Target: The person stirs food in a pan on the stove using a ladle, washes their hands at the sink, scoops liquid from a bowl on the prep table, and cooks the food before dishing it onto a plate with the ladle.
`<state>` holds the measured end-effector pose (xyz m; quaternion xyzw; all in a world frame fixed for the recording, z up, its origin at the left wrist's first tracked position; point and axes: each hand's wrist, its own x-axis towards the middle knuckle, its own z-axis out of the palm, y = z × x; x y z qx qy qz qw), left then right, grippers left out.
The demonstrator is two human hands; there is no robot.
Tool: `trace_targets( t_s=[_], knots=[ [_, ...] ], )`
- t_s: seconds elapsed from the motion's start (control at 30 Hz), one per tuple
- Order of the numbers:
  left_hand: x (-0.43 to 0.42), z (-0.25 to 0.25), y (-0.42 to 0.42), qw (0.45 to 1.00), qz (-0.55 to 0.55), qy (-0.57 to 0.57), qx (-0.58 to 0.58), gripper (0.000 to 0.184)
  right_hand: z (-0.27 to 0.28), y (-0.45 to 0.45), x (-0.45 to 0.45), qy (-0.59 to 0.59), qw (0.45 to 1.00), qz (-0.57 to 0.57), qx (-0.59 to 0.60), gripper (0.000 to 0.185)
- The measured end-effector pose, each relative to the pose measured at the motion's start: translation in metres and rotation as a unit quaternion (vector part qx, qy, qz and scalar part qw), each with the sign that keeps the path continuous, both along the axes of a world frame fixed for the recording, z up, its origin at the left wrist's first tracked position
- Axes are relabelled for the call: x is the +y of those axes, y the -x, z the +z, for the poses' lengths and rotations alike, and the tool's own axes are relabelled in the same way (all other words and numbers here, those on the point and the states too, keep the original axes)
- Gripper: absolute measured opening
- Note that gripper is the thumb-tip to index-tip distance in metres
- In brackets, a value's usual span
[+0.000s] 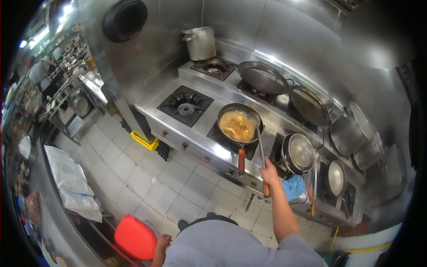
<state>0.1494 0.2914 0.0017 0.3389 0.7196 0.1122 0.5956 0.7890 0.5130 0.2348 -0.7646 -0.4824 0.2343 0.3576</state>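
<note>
A wooden-handled metal utensil [261, 149] is gripped in my right hand [270, 172], its far end reaching over the rim of a dark frying pan [221, 113]. Bubbling golden liquid with pale pieces [236, 126] fills the pan, which rests on a front burner with its red-brown handle [241, 161] pointing toward me. My left hand [164, 241] hangs low beside my body, fingers curled, near a red rounded object [135, 237]; what it holds, if anything, is hidden. Right of the utensil lies a blue cloth [294, 187] beside stacked pans and a strainer [301, 151].
A bare burner [186, 107] is left of the pan. Behind stand a tall pot [201, 43], two wide pans [265, 80] and large pots [349, 133]. A counter with white wrapping [69, 171] lies left; a person [39, 71] is far off.
</note>
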Motion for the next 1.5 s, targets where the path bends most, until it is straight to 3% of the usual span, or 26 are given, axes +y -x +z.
trace_targets(
  t_s=[0.07, 0.13, 0.27, 0.33, 0.37, 0.43, 0.47, 0.53, 0.57, 0.63, 0.77, 0.83, 1.07, 1.13, 1.17, 1.23, 1.27, 1.33, 1.5],
  knots=[
    [0.000, -0.004, 0.002, 1.000, 0.004, -0.014, -0.013, 0.036, 0.005, 0.005, 0.002, 0.021, 0.999, 0.013, -0.032, 0.071],
    [0.002, 0.013, -0.002, 1.000, 0.019, -0.012, 0.002, 0.037, 0.064, 0.035, -0.009, 0.068, 0.964, 0.046, 0.251, 0.076],
    [0.013, 0.034, -0.006, 0.999, 0.038, 0.002, 0.008, 0.038, 0.066, 0.041, -0.016, 0.042, 0.957, 0.049, 0.283, 0.076],
    [0.017, 0.042, -0.006, 1.000, 0.019, 0.002, 0.014, 0.038, 0.047, 0.039, -0.010, 0.002, 0.991, 0.006, 0.134, 0.075],
    [0.017, 0.045, -0.007, 1.000, 0.017, 0.002, 0.014, 0.038, 0.028, 0.031, -0.006, 0.002, 0.991, 0.005, 0.134, 0.075],
    [0.022, 0.048, -0.010, 1.000, 0.017, 0.014, 0.020, 0.038, -0.007, 0.013, 0.004, -0.041, 0.996, -0.008, -0.079, 0.072],
    [0.022, 0.045, -0.009, 1.000, 0.017, 0.012, 0.020, 0.038, 0.006, 0.020, 0.002, -0.042, 0.996, -0.007, -0.079, 0.072],
    [0.019, 0.037, -0.009, 0.999, 0.033, 0.014, 0.004, 0.039, 0.061, 0.052, -0.008, 0.058, 0.972, -0.033, 0.226, 0.070],
    [0.017, 0.036, -0.009, 0.999, 0.032, 0.015, 0.004, 0.039, 0.064, 0.051, -0.011, 0.059, 0.972, -0.033, 0.227, 0.070],
    [0.016, 0.035, -0.008, 1.000, 0.023, 0.011, 0.002, 0.040, 0.067, 0.046, -0.016, 0.034, 0.916, 0.005, 0.399, 0.067],
    [0.014, 0.029, -0.006, 1.000, 0.011, 0.008, 0.008, 0.041, 0.068, 0.058, -0.026, 0.008, 0.944, 0.025, 0.330, 0.069],
    [0.010, 0.016, -0.001, 1.000, 0.014, 0.002, -0.013, 0.042, 0.061, 0.054, -0.022, 0.007, 0.982, -0.011, 0.189, 0.072],
    [0.020, 0.043, -0.005, 1.000, 0.010, -0.009, 0.000, 0.041, 0.058, 0.045, -0.012, 0.041, 0.994, -0.020, 0.103, 0.075],
    [0.021, 0.043, -0.005, 1.000, 0.009, -0.007, 0.005, 0.041, 0.062, 0.054, -0.015, 0.043, 0.975, -0.029, 0.216, 0.055],
    [0.021, 0.044, -0.006, 1.000, 0.009, -0.007, 0.005, 0.041, 0.071, 0.058, -0.016, 0.043, 0.975, -0.028, 0.216, 0.055],
    [0.020, 0.040, -0.006, 1.000, 0.015, 0.009, 0.007, 0.042, 0.090, 0.065, -0.016, 0.062, 0.911, -0.037, 0.406, 0.040],
    [0.019, 0.037, -0.004, 1.000, 0.015, 0.008, 0.007, 0.042, 0.091, 0.062, -0.017, 0.061, 0.911, -0.036, 0.406, 0.040],
    [0.015, 0.026, -0.002, 1.000, 0.012, 0.007, 0.006, 0.044, 0.090, 0.054, -0.022, 0.008, 0.768, -0.048, 0.639, 0.031],
    [0.010, 0.017, 0.000, 1.000, 0.020, 0.006, 0.005, 0.044, 0.108, 0.061, -0.030, 0.024, 0.828, -0.002, 0.560, 0.031]
  ],
)
